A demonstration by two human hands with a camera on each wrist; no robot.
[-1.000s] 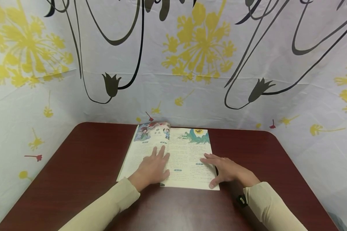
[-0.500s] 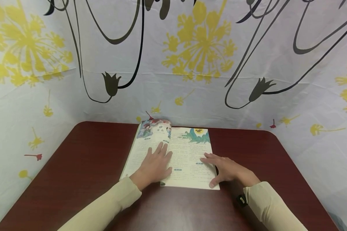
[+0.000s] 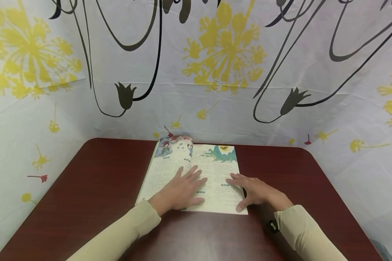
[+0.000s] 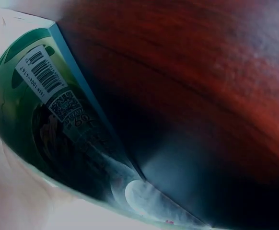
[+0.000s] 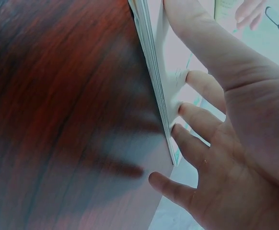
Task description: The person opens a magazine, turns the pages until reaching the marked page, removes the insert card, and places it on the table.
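White backdrop with yellow dandelion prints and dark curling stems point(image 3: 189, 98) stands behind and on both sides. Before it spreads a glossy reddish-brown wood-grain table point(image 3: 85, 181) with rounded far corners. On its far middle part lies the paper magazine with printed, illustrated pages point(image 3: 217, 170), open; its left side bows up at the top, and the left wrist view shows its curved green cover point(image 4: 19, 96). Two pale beige sleeves point(image 3: 130, 224) reach in from the near side. The left hand point(image 3: 183, 190) rests across the magazine's lower middle, fingers straight and spread. The right hand point(image 3: 259, 192) lies at the right edge, fingers extended and apart, thumb by the lower corner. A small black object point(image 3: 273, 226) sits at the right cuff. Smallest is a white barcode label point(image 4: 42, 72) on the cover.
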